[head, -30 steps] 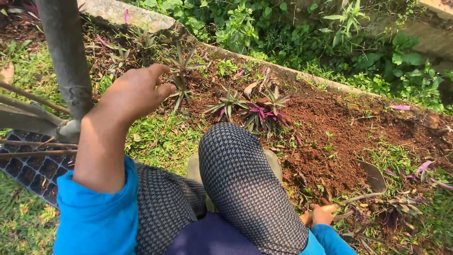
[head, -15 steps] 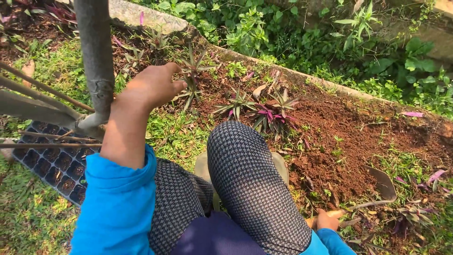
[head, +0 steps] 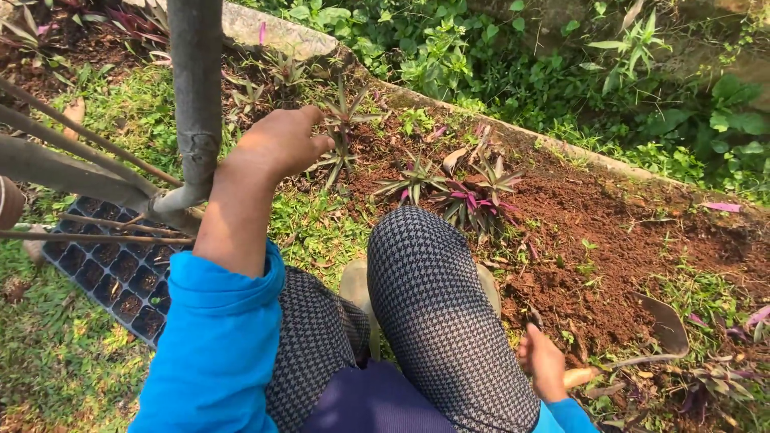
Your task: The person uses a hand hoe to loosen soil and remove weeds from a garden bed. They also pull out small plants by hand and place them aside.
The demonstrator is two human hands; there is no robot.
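Observation:
My left hand (head: 277, 144) is raised beside a grey tree trunk (head: 196, 88), with its back to the camera. Its fingers are loosely bent and apart with nothing in them, and they reach towards a small spiky green plant (head: 343, 120). My right hand (head: 541, 361) rests low by my right knee (head: 433, 273). It grips the wooden handle of a garden trowel (head: 666, 325), whose blade lies on the red-brown soil. Purple-and-green plants (head: 469, 196) grow in the bed just beyond my knee.
A black seedling tray (head: 104, 273) lies on the grass at the left, under thin support stakes (head: 88, 136) tied to the trunk. A concrete kerb (head: 545, 140) borders the soil bed, with leafy green growth (head: 609, 64) behind it.
My left hand has moved slightly forward and right, closer to the spiky plant. The view has shifted, showing more of the seedling tray. My right hand stays on the trowel.

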